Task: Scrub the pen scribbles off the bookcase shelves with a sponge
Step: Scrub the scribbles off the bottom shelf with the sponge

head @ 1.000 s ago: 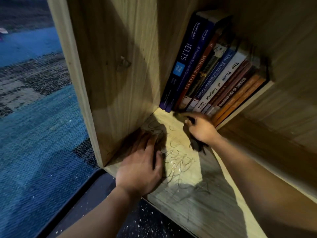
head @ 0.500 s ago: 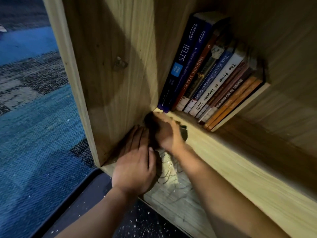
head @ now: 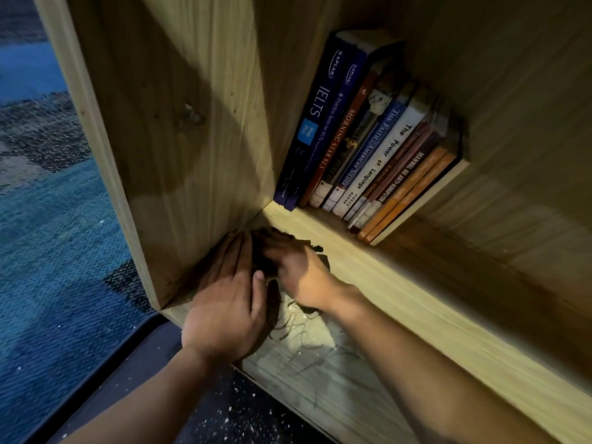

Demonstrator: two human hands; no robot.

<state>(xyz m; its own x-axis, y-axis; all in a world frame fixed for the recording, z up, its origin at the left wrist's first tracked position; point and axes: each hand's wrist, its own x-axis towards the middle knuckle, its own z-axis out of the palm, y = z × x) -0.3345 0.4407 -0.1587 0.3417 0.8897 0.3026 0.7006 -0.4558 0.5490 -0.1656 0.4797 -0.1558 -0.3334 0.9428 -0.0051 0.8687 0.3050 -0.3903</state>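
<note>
Both hands down in the shelf's left rear corner, right one scrubbing with a dark sponge.

Left hand (head: 224,318) lies flat, palm down, fingers straight and together, pressed on the shelf (head: 416,315) right against the left side panel (head: 179,155). Right hand (head: 298,274) comes in from the right with the forearm crossing the shelf, fingers curled down over the dark sponge (head: 322,256); only its ragged edge shows past the knuckles, toward the back edge. The two hands touch at the thumb side. Pen scribbles (head: 298,328): one tangled patch just in front of the hands, thinner lines trailing toward the front edge. White specks on shelf and floor. Books (head: 368,145): one leaning row at the back edge, roughly ten spines, exact count unclear.
</note>
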